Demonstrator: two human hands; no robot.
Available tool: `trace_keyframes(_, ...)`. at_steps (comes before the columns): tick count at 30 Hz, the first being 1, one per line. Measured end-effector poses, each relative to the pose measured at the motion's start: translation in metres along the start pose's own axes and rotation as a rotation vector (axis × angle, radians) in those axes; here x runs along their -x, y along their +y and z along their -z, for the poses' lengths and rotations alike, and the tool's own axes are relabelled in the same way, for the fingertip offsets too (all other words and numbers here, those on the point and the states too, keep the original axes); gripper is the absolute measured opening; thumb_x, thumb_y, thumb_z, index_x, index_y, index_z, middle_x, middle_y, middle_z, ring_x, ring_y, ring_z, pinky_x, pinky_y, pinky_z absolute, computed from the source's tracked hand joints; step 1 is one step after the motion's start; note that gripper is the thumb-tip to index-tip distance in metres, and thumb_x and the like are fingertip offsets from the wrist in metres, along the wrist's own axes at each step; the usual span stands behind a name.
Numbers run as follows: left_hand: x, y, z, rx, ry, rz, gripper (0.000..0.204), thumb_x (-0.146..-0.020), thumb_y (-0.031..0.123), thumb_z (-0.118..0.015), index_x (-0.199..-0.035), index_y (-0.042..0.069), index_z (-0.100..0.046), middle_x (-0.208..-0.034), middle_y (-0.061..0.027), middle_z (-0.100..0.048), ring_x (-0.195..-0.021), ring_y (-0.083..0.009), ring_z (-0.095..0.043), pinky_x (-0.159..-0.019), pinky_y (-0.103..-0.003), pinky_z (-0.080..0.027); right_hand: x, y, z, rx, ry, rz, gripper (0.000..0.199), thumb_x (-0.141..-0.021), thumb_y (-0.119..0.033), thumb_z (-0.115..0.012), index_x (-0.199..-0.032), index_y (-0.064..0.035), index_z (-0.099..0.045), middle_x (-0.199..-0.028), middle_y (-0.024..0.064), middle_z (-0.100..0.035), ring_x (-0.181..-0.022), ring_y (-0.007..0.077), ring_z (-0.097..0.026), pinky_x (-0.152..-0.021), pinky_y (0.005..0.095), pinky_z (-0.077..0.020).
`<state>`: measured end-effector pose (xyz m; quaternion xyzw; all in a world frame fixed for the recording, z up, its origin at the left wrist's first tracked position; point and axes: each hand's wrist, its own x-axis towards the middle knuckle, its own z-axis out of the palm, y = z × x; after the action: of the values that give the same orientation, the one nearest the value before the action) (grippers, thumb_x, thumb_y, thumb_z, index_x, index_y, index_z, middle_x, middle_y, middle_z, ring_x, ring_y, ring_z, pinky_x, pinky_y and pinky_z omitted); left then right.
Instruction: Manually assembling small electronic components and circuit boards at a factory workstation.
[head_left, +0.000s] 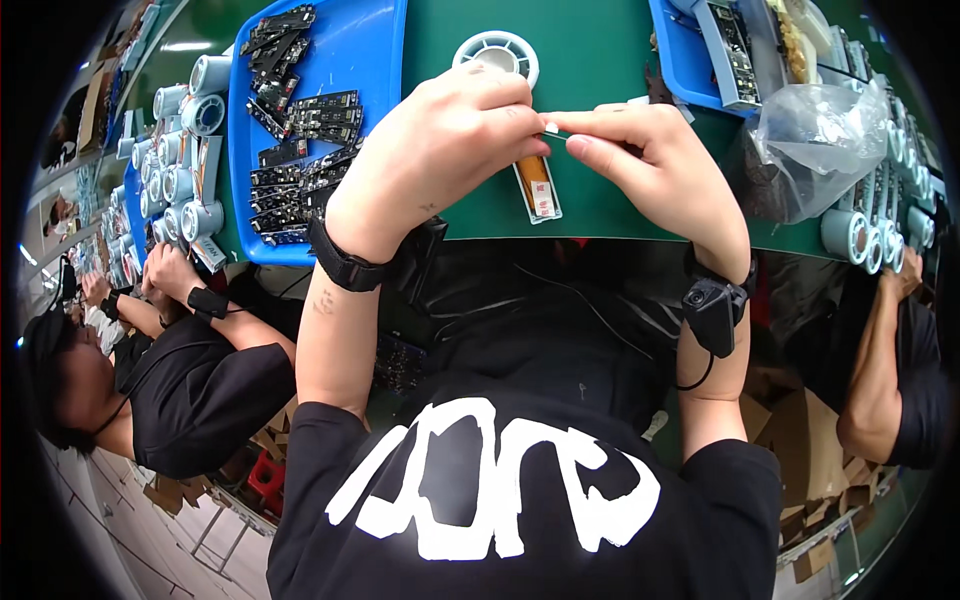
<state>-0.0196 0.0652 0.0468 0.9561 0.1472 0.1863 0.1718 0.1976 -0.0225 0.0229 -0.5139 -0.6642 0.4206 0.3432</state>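
Two bare hands worked close together over the green tabletop (620, 218). The left hand (445, 145) had its thumb and first finger pinched on a small piece (553, 131), thin and partly hidden. The right hand (645, 160) had its thumb and pointing finger close around the other end, but it was too hard to tell if they squeezed it. The small piece was up over the handle (540, 190) of a fan (492, 58), which lay on the tabletop with its handle pointing toward the person.

The small piece could slip and drop, because only fingertips were near it. The fan could slide if a hand bumped it, since no hand clearly held it down.

There was one small piece, one fan under the hands, two blue trays, left (385, 60) and right (685, 60), and one clear bag (815, 150). The black circuit boards (325, 118) in the left tray were too jumbled to count, and so were the other fans (203, 222) at the sides.
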Motion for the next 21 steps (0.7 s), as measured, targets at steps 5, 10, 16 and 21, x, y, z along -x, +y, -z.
trace_keyframes(5, 0.000, 0.004, 0.000, 0.008, -0.001, 0.019, 0.018, -0.078, 0.014, -0.079, -0.089, 0.004, -0.069, -0.085, -0.0046, -0.061, -0.082, -0.0253, -0.062, -0.073, -0.037, -0.053, 0.001, -0.004, 0.004, -0.017, -0.105, -0.129, 0.026, -0.095, -0.010, -0.067, -0.119, -0.0021, -0.073, -0.088, 0.0102, -0.074, -0.075, 0.0114, -0.063, -0.071, 0.0258, -0.0496)
trace_keyframes(10, 0.003, 0.008, -0.004, 0.026, 0.038, 0.074, 0.021, -0.074, 0.008, -0.082, -0.092, 0.006, -0.071, -0.088, -0.0039, -0.065, -0.082, -0.0260, -0.063, -0.071, -0.036, -0.053, 0.002, 0.002, 0.005, -0.057, -0.082, -0.116, 0.026, -0.096, -0.009, -0.066, -0.120, -0.0010, -0.073, -0.092, 0.0095, -0.076, -0.080, 0.0090, -0.065, -0.073, 0.0246, -0.0507)
trace_keyframes(16, 0.001, 0.012, -0.006, -0.008, 0.081, 0.075, 0.021, -0.072, 0.008, -0.083, -0.089, 0.007, -0.071, -0.087, -0.0037, -0.065, -0.081, -0.0254, -0.062, -0.071, -0.035, -0.052, 0.000, 0.004, 0.003, -0.146, -0.093, -0.133, 0.027, -0.096, -0.008, -0.066, -0.120, -0.0003, -0.072, -0.095, 0.0092, -0.076, -0.084, 0.0096, -0.067, -0.078, 0.0242, -0.0523)
trace_keyframes(21, 0.003, 0.013, -0.006, -0.041, 0.047, 0.119, 0.017, -0.070, 0.007, -0.083, -0.083, 0.008, -0.071, -0.084, -0.0012, -0.065, -0.079, -0.0218, -0.062, -0.071, -0.034, -0.047, -0.002, 0.006, 0.003, -0.159, -0.122, -0.139, 0.027, -0.095, -0.007, -0.066, -0.120, -0.0001, -0.073, -0.096, 0.0089, -0.076, -0.086, 0.0103, -0.068, -0.079, 0.0243, -0.0528)
